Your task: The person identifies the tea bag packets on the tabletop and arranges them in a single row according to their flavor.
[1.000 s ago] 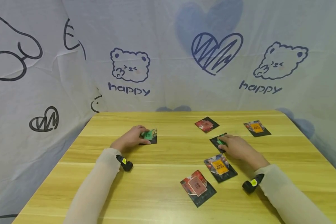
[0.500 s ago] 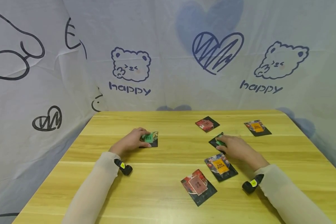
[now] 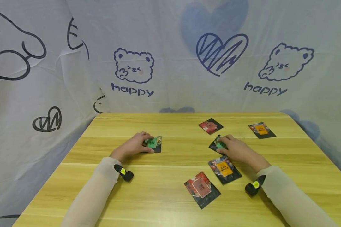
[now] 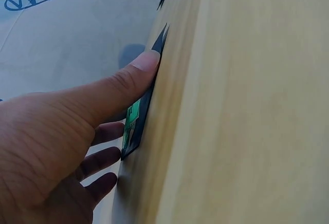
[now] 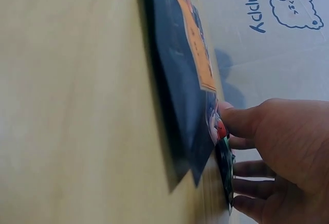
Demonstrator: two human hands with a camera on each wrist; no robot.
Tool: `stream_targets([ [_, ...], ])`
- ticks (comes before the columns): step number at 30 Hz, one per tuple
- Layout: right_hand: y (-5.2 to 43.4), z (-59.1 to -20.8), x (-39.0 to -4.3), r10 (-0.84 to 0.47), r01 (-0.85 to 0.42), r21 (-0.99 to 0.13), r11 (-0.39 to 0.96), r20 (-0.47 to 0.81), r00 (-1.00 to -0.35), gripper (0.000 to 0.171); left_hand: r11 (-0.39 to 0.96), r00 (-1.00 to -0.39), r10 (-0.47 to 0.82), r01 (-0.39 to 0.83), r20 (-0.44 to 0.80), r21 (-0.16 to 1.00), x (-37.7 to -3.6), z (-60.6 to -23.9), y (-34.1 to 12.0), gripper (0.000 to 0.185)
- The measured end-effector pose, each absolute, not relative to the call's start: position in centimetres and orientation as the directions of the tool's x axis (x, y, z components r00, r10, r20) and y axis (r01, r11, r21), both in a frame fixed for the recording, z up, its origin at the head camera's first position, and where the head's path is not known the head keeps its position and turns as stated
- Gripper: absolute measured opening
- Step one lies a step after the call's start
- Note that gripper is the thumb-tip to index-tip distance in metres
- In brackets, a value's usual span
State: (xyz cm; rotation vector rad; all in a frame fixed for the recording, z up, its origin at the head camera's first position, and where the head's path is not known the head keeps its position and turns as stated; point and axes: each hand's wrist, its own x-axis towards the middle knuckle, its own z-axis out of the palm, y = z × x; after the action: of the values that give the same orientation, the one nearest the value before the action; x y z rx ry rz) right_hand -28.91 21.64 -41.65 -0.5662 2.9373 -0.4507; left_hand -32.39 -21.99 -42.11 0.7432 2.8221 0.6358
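Observation:
On the left of the table, my left hand (image 3: 133, 146) grips a flat dark packet with a green label (image 3: 152, 143) by its edges. The left wrist view shows the thumb along the near edge of that packet (image 4: 134, 112), fingers at its far side. My right hand (image 3: 239, 152) holds a second green-labelled packet (image 3: 215, 145), partly hidden under the fingers. Just nearer to me lies an orange-labelled packet (image 3: 225, 170); it fills the foreground of the right wrist view, with the right hand (image 5: 288, 157) beyond it.
A red-labelled packet (image 3: 202, 189) lies at the near middle, and another red-labelled packet (image 3: 211, 126) toward the back. One more orange-labelled packet (image 3: 262, 130) is at the back right. Behind the wooden table (image 3: 147, 195) hangs a white cloth (image 3: 170, 72) with drawings.
The left hand has drawn its green-labelled packet slightly toward me. The right hand has shifted its packet a little to the left. The other packets have stayed in place.

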Motion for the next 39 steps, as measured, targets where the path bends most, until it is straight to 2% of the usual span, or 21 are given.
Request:
stream_targets([
  [8, 21.4, -41.9, -29.4, -0.422, -0.371, -0.353, 0.859, -0.078, -0.903, 0.056, 0.777, -0.862, 0.506, 0.448, -0.017, 0.443, -31.7, -42.2, -21.8, 0.07],
  [18, 20.5, -41.6, -29.6, -0.525, -0.469, -0.373, 0.8, -0.06, -0.849, 0.056, 0.761, -0.862, 0.506, 0.438, -0.016, 0.478, -31.7, -42.3, -21.9, 0.073],
  [39, 17.5, -40.8, -29.3, -0.634, -0.567, -0.358, 0.742, -0.097, -0.767, 0.053, 0.742, -0.857, 0.516, 0.44, -0.012, 0.506, -31.4, -42.7, -21.6, 0.074],
])
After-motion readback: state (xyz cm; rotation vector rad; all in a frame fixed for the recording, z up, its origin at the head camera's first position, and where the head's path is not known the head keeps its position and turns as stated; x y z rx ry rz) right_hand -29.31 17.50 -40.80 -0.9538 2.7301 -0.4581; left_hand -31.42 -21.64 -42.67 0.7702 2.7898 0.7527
